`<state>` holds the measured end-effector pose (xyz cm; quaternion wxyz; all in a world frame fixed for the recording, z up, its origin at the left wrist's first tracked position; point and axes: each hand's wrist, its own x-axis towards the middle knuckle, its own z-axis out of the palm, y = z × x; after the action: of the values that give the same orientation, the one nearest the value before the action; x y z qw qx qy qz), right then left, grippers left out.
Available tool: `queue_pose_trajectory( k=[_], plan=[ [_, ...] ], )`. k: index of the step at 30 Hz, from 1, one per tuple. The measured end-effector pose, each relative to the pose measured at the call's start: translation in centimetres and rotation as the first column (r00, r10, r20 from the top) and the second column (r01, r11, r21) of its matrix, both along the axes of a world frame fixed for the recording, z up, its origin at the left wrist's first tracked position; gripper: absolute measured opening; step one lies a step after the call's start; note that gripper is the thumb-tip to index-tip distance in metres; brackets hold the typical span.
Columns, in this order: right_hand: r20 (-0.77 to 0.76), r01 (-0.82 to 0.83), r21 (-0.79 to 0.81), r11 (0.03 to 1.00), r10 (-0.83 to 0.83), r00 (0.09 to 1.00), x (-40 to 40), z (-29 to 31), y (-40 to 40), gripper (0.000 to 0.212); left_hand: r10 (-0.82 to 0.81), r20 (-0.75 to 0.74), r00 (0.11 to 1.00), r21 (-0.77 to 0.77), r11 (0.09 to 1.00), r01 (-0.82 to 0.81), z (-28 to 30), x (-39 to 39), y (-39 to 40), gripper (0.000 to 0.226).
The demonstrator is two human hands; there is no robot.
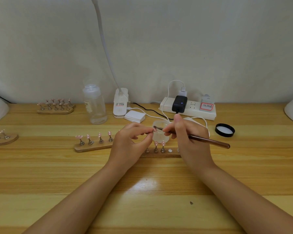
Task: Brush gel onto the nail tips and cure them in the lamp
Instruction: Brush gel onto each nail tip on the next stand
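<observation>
Head view: left hand [130, 141] pinching a small stand with a pink nail tip [155, 130], lifted above the bench [57, 174], grip clenched on it. Right hand [188, 134] grasping a brown brush [208, 141], bristle end touching the tip. Just behind, an open gel jar [160, 134]; black lid [225, 130] well to the right. More tips standing on wooden holders [93, 146] below the hands.

— What do you see of the person?
— Two arms, a left hand [128, 142] and a right hand [189, 137].
— Any sleeves?
— No, both arms are bare up to the picture's edge. No rings, no watch, no gloves.
</observation>
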<state>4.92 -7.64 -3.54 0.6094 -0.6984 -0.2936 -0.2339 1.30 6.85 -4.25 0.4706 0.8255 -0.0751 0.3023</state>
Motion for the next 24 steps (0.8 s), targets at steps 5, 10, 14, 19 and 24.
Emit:
queue_pose_trajectory(
  k=[5, 10, 14, 19, 24],
  plan=[
    [-0.010, -0.003, 0.029, 1.000, 0.003, 1.000, -0.11, 0.10, -0.33, 0.044, 0.003, -0.012, 1.000, -0.016, 1.000, -0.004, -0.06, -0.02, 0.04, 0.027],
    [-0.004, 0.011, 0.086, 0.996, -0.011, 1.000, -0.07, 0.12, -0.43, 0.044, 0.001, -0.020, 1.000, -0.033, 0.999, -0.002, 0.04, -0.05, -0.03, 0.027],
    [0.065, 0.009, 0.012, 1.000, -0.009, 0.998, -0.04, 0.24, -0.19, 0.040, 0.002, -0.021, 1.000, -0.030, 1.000, -0.002, 0.15, -0.09, -0.08, 0.030],
    [0.068, 0.010, -0.040, 0.999, -0.007, 0.998, 0.05, 0.05, -0.02, 0.041, 0.003, -0.026, 1.000, -0.036, 0.999, -0.004, 0.14, -0.07, -0.16, 0.030],
    [0.050, 0.024, -0.044, 0.999, -0.022, 0.999, 0.08, -0.09, -0.23, 0.045, 0.012, -0.032, 0.999, -0.032, 0.999, -0.013, 0.06, 0.11, -0.11, 0.029]
  ],
)
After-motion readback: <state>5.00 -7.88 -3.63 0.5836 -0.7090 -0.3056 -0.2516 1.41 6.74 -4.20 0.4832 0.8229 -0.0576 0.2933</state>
